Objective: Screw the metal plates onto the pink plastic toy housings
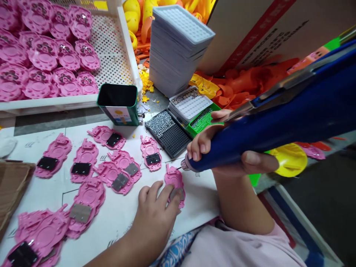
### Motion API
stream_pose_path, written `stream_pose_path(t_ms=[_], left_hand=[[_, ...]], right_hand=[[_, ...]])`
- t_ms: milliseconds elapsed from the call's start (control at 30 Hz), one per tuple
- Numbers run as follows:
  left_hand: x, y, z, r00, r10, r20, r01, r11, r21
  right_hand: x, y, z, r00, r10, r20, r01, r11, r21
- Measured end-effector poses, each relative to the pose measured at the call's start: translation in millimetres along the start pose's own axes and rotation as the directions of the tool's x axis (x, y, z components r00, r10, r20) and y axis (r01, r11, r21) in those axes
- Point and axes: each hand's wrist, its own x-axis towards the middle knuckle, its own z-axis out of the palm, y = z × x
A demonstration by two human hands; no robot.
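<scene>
My right hand (205,142) is wrapped around a large blue electric screwdriver (230,144). Its thin bit reaches the upper edge of a pink plastic casing (174,176) lying on the white work surface. With bent fingers, my left hand (155,215) holds that casing down and partly covers the metal plate on its lower half. To the left lie several more pink casings (90,193), some overlapping, with black or silver plates on them. Just beyond the held casing is another casing (150,152) with a black plate.
A black screw tray (174,139) and a green tray (201,122) sit behind the casings, beside a green tin (133,111). Stacked white trays (178,59) rise at the back. A white crate (111,55) holds piled pink casings. Cardboard (13,185) lies left.
</scene>
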Motion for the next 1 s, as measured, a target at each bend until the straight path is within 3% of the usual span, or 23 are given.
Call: stream_pose_path(t_ms=[400, 1000], left_hand=[[-1, -1, 0.6, 1.000, -0.012, 0.000, 0.012, 1.000, 0.005], [0, 0, 1.2, 1.000, -0.007, -0.017, 0.007, 1.000, 0.003]], right_hand=[[-1, 12, 4, 0.999, 0.047, 0.021, -0.047, 0.999, -0.009], [-1, 10, 2, 0.998, 0.035, 0.060, -0.032, 0.998, -0.056]])
